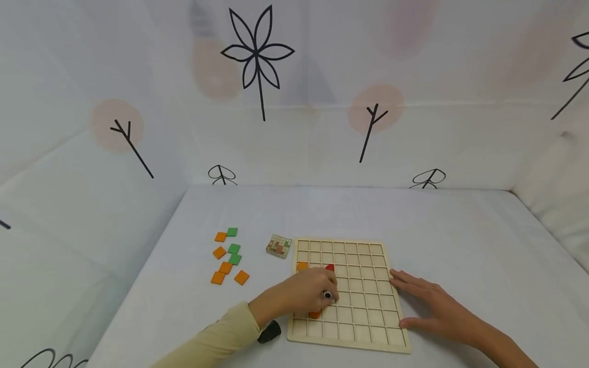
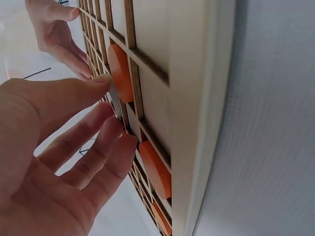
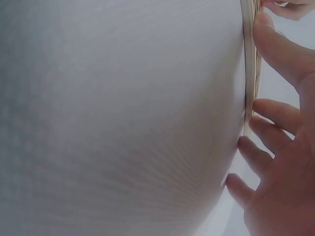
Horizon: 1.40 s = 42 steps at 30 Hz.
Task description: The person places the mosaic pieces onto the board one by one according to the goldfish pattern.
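My left hand (image 1: 313,291) is over the left part of a wooden grid board (image 1: 368,301), its thumb and fingertips pinching a small white tile (image 2: 114,101) low in the grid. A black dot shows on the white tile (image 1: 327,295) in the head view. Orange tiles (image 2: 155,169) sit in the grid beside my fingers. Farther up the board are another orange tile (image 1: 302,266) and a red tile (image 1: 330,267), partly hidden by the hand. With fingers spread and fairly straight, my right hand (image 1: 434,312) touches the board's right edge.
Left of the board, several loose orange tiles (image 1: 241,277) and green tiles (image 1: 234,249) lie on the white table. A small pattern card (image 1: 278,246) lies by the board's upper left corner. Something black (image 1: 269,332) shows beneath my left sleeve.
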Available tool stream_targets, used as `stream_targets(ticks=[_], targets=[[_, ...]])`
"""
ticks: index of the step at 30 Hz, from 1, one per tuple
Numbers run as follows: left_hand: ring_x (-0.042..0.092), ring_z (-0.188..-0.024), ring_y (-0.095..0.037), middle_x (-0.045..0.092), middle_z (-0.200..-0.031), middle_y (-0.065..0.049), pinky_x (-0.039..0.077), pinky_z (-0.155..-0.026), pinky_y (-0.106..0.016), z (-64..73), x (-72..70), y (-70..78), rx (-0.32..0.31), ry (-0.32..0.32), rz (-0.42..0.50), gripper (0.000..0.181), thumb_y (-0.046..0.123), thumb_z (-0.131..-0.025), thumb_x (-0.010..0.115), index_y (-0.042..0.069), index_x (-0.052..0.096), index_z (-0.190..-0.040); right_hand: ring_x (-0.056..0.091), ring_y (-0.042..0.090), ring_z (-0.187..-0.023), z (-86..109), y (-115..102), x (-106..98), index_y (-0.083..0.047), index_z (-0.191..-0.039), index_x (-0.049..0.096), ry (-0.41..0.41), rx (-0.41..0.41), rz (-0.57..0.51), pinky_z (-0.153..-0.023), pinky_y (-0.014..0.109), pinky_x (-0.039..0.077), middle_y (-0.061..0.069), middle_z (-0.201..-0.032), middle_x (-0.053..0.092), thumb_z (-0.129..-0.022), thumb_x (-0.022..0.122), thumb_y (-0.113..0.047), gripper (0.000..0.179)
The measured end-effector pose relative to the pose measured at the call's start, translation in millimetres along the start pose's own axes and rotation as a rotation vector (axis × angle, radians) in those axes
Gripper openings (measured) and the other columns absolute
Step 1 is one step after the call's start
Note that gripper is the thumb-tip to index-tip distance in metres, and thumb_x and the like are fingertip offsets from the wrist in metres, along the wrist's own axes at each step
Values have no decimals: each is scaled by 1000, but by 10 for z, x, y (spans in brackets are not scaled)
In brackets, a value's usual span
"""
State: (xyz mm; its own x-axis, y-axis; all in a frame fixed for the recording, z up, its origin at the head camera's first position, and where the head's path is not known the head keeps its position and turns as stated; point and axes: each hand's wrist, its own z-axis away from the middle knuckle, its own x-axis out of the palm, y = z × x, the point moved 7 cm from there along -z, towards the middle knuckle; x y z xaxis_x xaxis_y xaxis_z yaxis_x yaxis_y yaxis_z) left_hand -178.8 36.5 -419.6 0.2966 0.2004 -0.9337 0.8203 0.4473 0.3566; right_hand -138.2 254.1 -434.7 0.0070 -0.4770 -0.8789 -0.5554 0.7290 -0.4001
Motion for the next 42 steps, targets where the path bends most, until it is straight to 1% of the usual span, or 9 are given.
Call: stream_targets(ticks=[4, 10, 14, 21, 30, 33, 36, 38, 42], targets=[[51, -86, 0, 61, -99, 8, 40, -73, -9, 19, -2, -9, -7, 8, 8, 12, 14, -86, 70, 18, 76, -95, 26, -4, -133, -2, 4, 3, -17, -135, 54, 1, -5, 4, -87, 25, 23, 6, -141, 47, -71, 76, -49, 75], [52, -88, 0, 60, -101, 8, 40, -73, -9, 45, -17, -15, -14, 16, 9, 13, 13, -87, 69, 18, 76, -97, 27, -2, -133, -12, 5, 10, -16, -135, 54, 5, -17, -6, -90, 19, 19, 7, -141, 47, -70, 77, -47, 75], [54, -93, -1, 59, -108, 9, 43, -74, -12, 127, -86, -68, -59, 39, 34, 14, 14, -88, 67, 19, 74, -99, 27, -3, -133, -20, 6, 14, -17, -135, 54, 7, -21, -9, -90, 18, 19, 6, -141, 47, -70, 77, -47, 75], [55, -100, -7, 59, -110, 8, 46, -84, -20, 373, -301, -224, -149, 81, 41, 15, 14, -88, 66, 19, 73, -100, 27, -3, -133, -24, -19, -11, -17, -136, 53, 13, -43, 10, -89, 21, 22, 4, -142, 46, -71, 77, -47, 75], [55, -100, -13, 59, -109, 8, 48, -87, -31, 850, -464, -530, -329, 97, 100, 17, 17, -89, 66, 19, 72, -104, 25, -5, -133, -29, -18, -5, -16, -136, 52, 7, -36, -12, -91, 16, 18, 6, -142, 46, -71, 77, -47, 76], [56, -95, -13, 60, -106, 8, 49, -85, -31, 993, -469, -618, -374, 95, 122, 16, 16, -88, 66, 18, 72, -103, 24, -5, -133, -26, -30, -10, -16, -136, 52, 11, -51, -4, -92, 17, 19, 4, -143, 45, -71, 77, -46, 76], [56, -88, -12, 61, -100, 8, 49, -77, -27, 1085, -422, -677, -403, 99, 160, 15, 17, -87, 67, 16, 73, -101, 23, -6, -133, -24, -27, -7, -15, -136, 52, 10, -55, -8, -93, 13, 17, 4, -143, 45, -71, 77, -45, 76], [55, -83, -10, 61, -95, 10, 49, -72, -23, 1117, -356, -708, -431, 98, 192, 15, 20, -86, 69, 16, 73, -101, 23, -6, -133, -23, -17, 2, -14, -136, 52, 7, -48, -21, -94, 8, 12, 6, -142, 45, -71, 77, -45, 76], [50, -74, -7, 57, -86, 12, 46, -64, -18, 1109, -215, -720, -444, 85, 216, 20, 27, -82, 74, 17, 72, -99, 23, -6, -133, -9, 1, 16, -15, -136, 52, -4, -24, -37, -94, 8, 12, 9, -141, 46, -71, 78, -44, 75]])
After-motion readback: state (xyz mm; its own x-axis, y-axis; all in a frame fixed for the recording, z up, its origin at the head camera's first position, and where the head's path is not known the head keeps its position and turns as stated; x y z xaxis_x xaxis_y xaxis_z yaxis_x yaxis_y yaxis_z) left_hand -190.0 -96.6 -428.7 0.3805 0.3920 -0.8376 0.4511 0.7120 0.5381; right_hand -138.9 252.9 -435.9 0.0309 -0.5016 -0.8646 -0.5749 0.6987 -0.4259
